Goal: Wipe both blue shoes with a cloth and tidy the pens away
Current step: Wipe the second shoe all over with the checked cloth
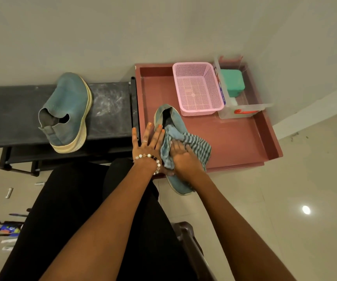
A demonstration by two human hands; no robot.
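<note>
We steady the nearer blue shoe with our left hand, fingers straight and flat against its side, a grip that presses rather than clamps. Our right hand has its grip bunched on the striped cloth, pushing it onto the shoe's upper. This shoe lies across the near edge of the red tray, toe toward six o'clock. The second blue shoe sits on its side on the dark counter, at nine o'clock from our hands and well apart from them. The pens lie scattered on the floor at seven o'clock.

We judge the shoe light, its knit upper soft and yielding, so it wants bracing at the stiffer sole or heel. The cloth is limp and best kept wadded.
</note>
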